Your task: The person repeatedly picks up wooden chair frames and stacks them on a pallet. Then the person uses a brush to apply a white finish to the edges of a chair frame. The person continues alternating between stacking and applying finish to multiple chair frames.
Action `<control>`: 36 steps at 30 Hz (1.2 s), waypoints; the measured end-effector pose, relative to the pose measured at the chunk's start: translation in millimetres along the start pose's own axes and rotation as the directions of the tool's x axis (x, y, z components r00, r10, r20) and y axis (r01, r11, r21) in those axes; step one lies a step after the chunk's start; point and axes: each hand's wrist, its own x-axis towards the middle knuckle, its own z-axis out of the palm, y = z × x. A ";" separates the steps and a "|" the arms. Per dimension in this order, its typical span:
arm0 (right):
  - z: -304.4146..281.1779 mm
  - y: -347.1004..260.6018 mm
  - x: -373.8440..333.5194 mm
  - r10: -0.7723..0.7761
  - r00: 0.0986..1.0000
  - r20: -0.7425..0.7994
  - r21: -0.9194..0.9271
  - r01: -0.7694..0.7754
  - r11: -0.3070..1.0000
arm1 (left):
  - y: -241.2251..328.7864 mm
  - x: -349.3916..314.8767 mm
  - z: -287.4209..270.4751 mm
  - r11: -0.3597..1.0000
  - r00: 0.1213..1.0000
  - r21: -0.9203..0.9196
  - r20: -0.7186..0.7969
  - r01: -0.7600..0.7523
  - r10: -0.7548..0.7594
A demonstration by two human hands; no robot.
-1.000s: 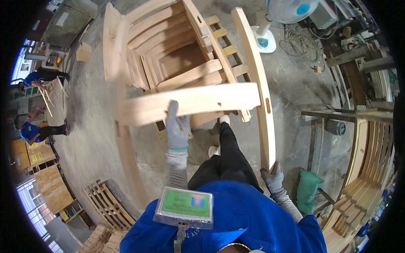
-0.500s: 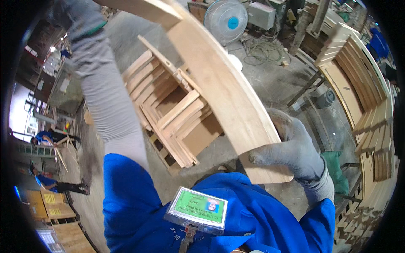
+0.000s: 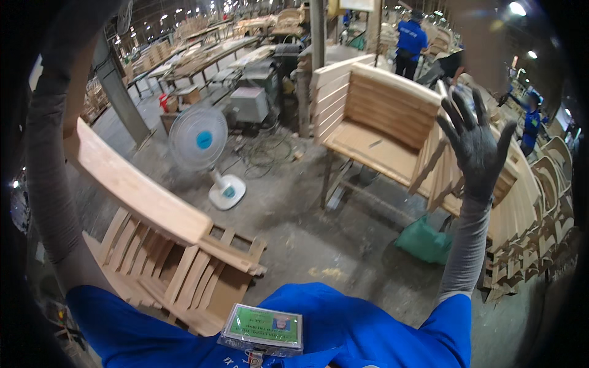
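A broad, curved pale wooden board [image 3: 138,187] slants across the left side, joined at its upper end to another wooden piece that runs up beside my raised left arm. My left hand [image 3: 83,24], gloved, is up at the dark rim and holds this upper piece; its separate fingers are lost in shadow. The board's lower end overlaps a stack of slatted wooden frames [image 3: 178,276] on the floor; whether they touch I cannot tell. My right hand [image 3: 475,144], in a dark grey glove, is raised with fingers spread and palm bare, in front of the stacked curved slats [image 3: 435,168].
A white pedestal fan [image 3: 202,140] stands ahead near a grey box [image 3: 248,104] and loose cables. To the right, a work table [image 3: 374,147] carries curved wooden parts, with a green sack [image 3: 423,239] below. Farther back are a post [image 3: 318,37] and a person in blue [image 3: 410,40].
My right hand has let go of the board's end and moved up and right, its fingers opening. The board now lies farther left in view, and my view has turned up toward the hall.
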 end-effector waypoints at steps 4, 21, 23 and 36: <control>-49.1 -29.5 -27.6 0.204 0.978 0.033 -0.720 -0.118 0.684 | 36.3 70.5 25.9 0.997 0.995 0.019 -0.059 -0.081 0.082; -95.2 51.3 -130.6 -0.625 0.701 -0.344 -0.939 -0.259 0.226 | 244.4 248.1 202.3 0.750 0.936 -0.575 -0.088 -0.327 0.340; -92.3 41.1 -109.7 -0.707 0.630 -0.322 -0.945 -0.164 0.284 | 282.0 256.4 251.9 0.655 0.935 -0.685 -0.118 -0.320 0.334; -191.5 27.7 -0.5 -0.817 0.376 -0.436 -0.887 -0.335 0.319 | 499.1 324.5 471.5 0.094 0.812 -0.995 0.021 -0.041 0.584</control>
